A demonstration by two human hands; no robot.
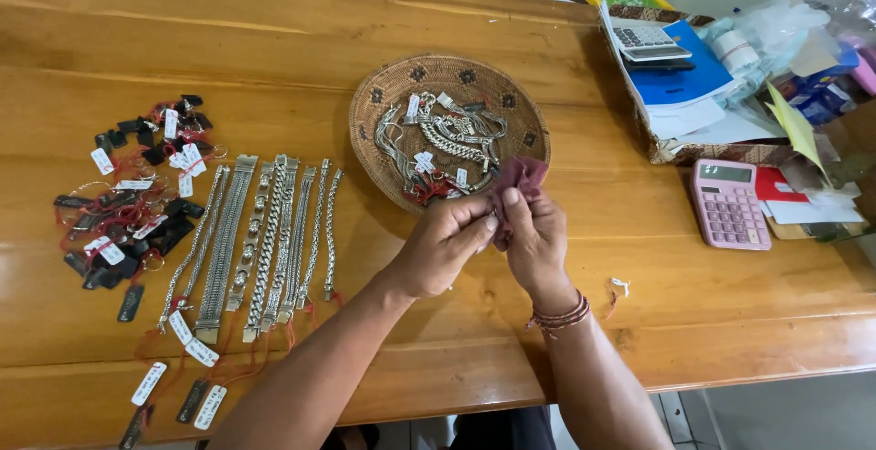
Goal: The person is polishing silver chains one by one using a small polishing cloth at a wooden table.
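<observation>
My left hand [444, 242] and my right hand [534, 238] meet over the wooden table [274, 39], just in front of a round woven basket tray [383, 94]. Both pinch a dark red cloth [520, 176], and a small piece seems folded inside it, hidden by my fingers. The tray holds a heap of silver chains and bracelets [443, 140] with white tags. Red string bands circle my right wrist [558, 316].
Several silver bracelets [260, 240] lie in a row at the left with tags on red strings. Further left is a pile of tagged rings and black labels [137, 194]. A pink calculator [728, 204], papers, a grey calculator [650, 42] and plastic bags crowd the right.
</observation>
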